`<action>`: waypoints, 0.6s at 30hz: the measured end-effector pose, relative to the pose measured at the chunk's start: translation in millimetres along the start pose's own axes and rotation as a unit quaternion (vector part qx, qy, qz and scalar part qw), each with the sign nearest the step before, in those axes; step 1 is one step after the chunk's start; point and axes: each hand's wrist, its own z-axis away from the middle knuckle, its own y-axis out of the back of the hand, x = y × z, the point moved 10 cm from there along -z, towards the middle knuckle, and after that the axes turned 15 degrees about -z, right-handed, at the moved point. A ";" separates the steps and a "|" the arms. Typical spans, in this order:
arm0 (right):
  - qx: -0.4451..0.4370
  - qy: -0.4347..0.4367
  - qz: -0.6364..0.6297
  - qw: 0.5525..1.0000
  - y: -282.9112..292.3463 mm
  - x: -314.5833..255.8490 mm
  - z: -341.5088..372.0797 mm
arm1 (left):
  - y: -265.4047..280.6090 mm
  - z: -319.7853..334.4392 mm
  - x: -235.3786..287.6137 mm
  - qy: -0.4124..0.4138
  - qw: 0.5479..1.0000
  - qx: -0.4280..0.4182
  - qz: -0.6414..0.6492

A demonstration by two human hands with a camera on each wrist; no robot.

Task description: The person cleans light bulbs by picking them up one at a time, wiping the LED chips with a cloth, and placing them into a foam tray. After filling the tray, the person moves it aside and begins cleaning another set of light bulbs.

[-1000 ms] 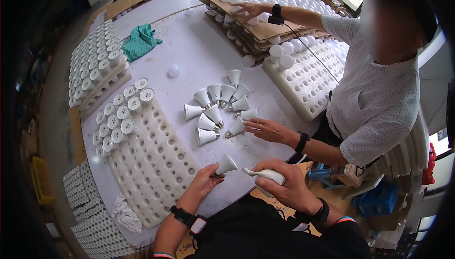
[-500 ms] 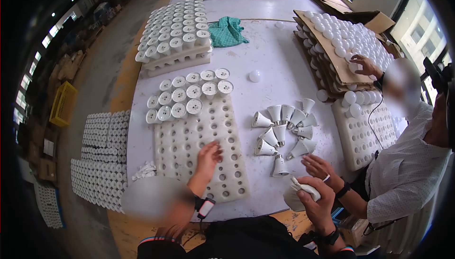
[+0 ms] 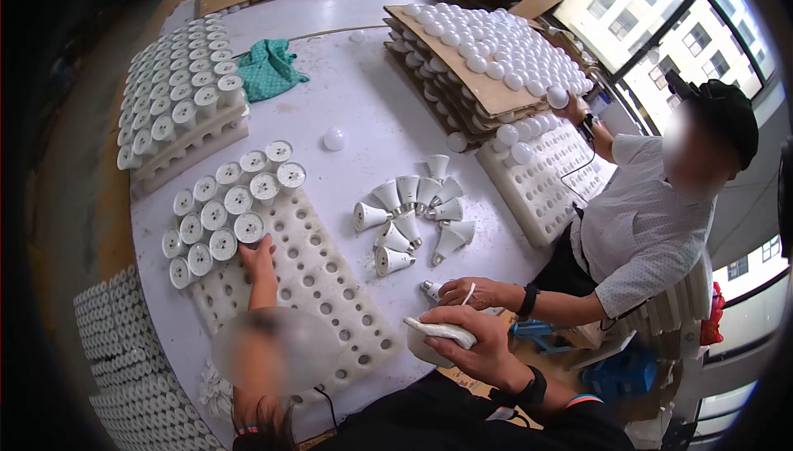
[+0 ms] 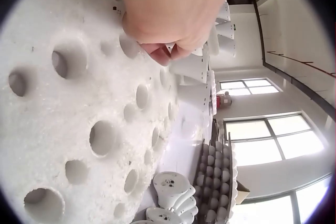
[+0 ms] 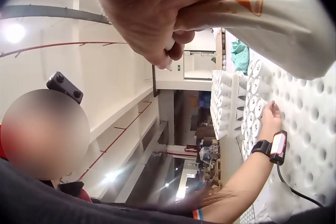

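My left hand (image 3: 258,254) grips a white lamp housing (image 3: 249,227) at the front corner of the filled rows in the holed foam tray (image 3: 318,286). In the left wrist view, the left hand (image 4: 168,14) bends its fingers at the side of a white housing (image 4: 190,68). My right hand (image 3: 479,344) clutches a plump white plastic bag (image 3: 442,333) above the table edge. The right wrist view shows the bag (image 5: 286,29) bulging below its gathered neck, with orange print near the fist. Between my hands, several lamp housings (image 3: 406,228) lie grouped on the table.
Across the right side, another person's hand (image 3: 467,292) holds a housing (image 3: 430,290) near my right hand. Stacked cardboard sheets (image 3: 413,26) carry white bulb domes. A second foam tray (image 3: 529,195), a green cloth (image 3: 271,69) and a loose dome (image 3: 334,139) are on the table.
My left hand has gone from a housing near the bag, across the foam tray, to the filled rows. The other person has picked up the housing I set down.
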 end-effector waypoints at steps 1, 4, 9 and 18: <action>-0.003 0.003 0.011 1.000 0.3 -0.7 1.0 | 2.5 -4.7 2.8 -0.023 0.999 0.029 -0.011; 0.010 0.014 0.014 1.000 7.5 -0.2 6.1 | -0.5 2.0 11.9 -0.063 0.997 0.034 -0.006; 0.028 0.020 0.004 0.999 29.0 2.6 10.3 | -10.9 98.1 64.8 -0.123 0.991 -0.051 0.026; -0.021 0.176 0.079 0.981 38.7 -24.5 15.4 | -54.7 309.6 91.3 0.169 0.847 -0.463 0.198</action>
